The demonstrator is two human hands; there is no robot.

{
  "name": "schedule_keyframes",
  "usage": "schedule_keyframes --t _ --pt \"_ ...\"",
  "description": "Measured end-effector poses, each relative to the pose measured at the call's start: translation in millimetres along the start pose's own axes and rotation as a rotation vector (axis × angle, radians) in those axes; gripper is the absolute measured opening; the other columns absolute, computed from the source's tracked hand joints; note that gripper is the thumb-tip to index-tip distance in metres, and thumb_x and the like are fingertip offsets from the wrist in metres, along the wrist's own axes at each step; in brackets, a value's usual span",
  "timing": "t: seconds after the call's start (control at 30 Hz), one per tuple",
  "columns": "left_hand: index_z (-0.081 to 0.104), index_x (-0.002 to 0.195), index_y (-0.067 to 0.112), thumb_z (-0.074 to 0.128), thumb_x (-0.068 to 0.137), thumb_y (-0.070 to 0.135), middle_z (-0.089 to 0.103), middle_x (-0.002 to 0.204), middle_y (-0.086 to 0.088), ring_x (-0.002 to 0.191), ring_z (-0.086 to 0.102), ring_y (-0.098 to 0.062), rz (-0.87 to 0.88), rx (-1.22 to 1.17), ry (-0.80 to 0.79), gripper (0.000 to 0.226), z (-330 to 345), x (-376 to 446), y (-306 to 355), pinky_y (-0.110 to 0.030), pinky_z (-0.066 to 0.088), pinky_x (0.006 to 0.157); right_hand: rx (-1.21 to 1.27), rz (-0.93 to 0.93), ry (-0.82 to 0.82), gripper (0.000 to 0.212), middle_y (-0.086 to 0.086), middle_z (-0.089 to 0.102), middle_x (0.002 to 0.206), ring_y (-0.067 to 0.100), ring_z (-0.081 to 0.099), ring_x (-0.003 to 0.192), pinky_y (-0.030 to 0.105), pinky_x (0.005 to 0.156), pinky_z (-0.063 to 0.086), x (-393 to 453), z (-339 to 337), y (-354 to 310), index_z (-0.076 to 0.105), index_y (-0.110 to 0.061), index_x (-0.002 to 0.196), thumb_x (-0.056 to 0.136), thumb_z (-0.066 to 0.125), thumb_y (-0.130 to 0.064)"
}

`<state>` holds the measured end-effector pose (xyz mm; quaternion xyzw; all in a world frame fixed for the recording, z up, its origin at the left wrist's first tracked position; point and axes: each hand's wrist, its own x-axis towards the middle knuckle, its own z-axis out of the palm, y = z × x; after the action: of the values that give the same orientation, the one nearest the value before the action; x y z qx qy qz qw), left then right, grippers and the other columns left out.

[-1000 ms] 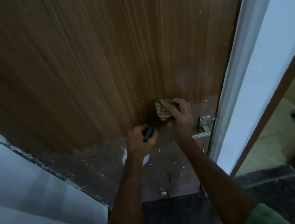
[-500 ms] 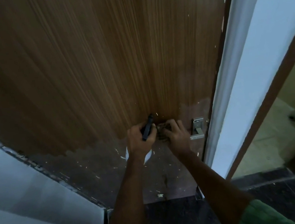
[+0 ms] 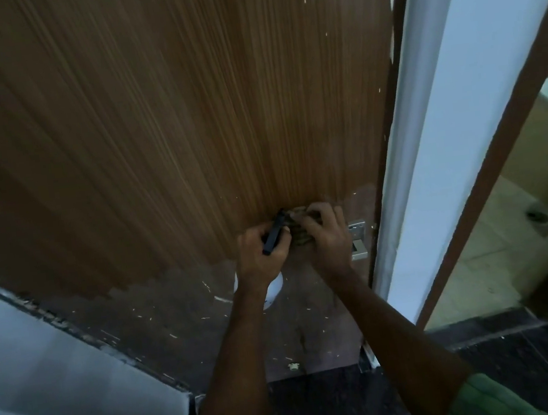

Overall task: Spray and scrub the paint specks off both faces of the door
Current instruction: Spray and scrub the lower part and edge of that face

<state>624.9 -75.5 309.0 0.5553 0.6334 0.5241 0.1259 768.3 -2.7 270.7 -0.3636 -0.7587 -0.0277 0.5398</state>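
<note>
Head view: my left hand grips a slim black scraper; my right hand clutches a crumpled checked cloth against the brown wood-grain door.

Door: wood-grain veneer with fine lengthwise streaks, faint sheen above; its lower band is dull, matt brown, flecked with pale paint specks. Handle plate at the door's latch edge: bright brushed metal. Cloth: woven, checked fabric. Floor below the door: dark, mottled stone.
</note>
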Motion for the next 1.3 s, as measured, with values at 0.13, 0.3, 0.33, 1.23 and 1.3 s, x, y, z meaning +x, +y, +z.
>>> schedule_keyframes --t 0.13,0.3,0.33,1.23,1.3 --pt "0.051 0.057 0.026 0.07 0.089 0.032 0.049 0.047 0.008 0.041 0.046 -0.013 0.035 0.029 -0.011 0.037 12.9 1.5 5.6 -0.025 0.033 0.045 -0.056 0.021 0.105 0.031 0.011 0.061 0.122 0.028 0.056 0.105 0.024 0.08 0.043 17.8 -11.0 10.2 0.076 -0.015 0.117 0.088 0.081 -0.024" --pt "0.061 0.063 0.011 0.067 0.091 0.041 0.054 0.049 -0.002 0.043 0.051 -0.022 0.054 0.015 -0.041 0.042 26.2 3.8 7.1 -0.036 0.039 0.045 -0.045 0.018 -0.176 0.02 0.001 0.063 0.117 0.023 0.058 0.106 0.04 0.071 0.057 -32.2 -13.4 32.1 0.076 -0.018 0.111 0.092 0.073 -0.024" --pt "0.06 0.063 0.011 0.067 0.091 0.041 0.054 0.049 -0.002 0.043 0.05 -0.022 0.057 0.017 -0.047 0.042 27.4 5.1 7.5 -0.037 0.039 0.045 -0.037 0.031 -0.17 0.02 0.001 0.063 0.117 0.023 0.058 0.106 0.04 0.071 0.056 -28.8 -15.6 33.2 0.076 -0.019 0.112 0.093 0.071 -0.024" --pt "0.051 0.058 0.029 0.07 0.087 0.032 0.046 0.046 0.012 0.041 0.043 -0.01 0.033 0.11 -0.242 0.035 74.8 -21.7 9.6 -0.029 0.038 0.046 -0.027 0.269 -0.096 0.04 -0.001 0.065 0.113 0.015 0.058 0.102 0.023 0.067 0.047 -1.0 -70.4 67.4 0.078 -0.015 0.104 0.072 0.067 0.007" --pt "0.048 0.056 0.031 0.072 0.085 0.03 0.046 0.045 0.012 0.04 0.043 -0.009 0.012 0.111 -0.259 0.037 78.3 -33.7 5.5 -0.031 0.037 0.045 -0.004 0.323 -0.09 0.049 -0.002 0.066 0.112 0.007 0.054 0.101 0.02 0.069 0.047 -2.2 -68.4 69.6 0.078 -0.017 0.104 0.067 0.066 0.014"
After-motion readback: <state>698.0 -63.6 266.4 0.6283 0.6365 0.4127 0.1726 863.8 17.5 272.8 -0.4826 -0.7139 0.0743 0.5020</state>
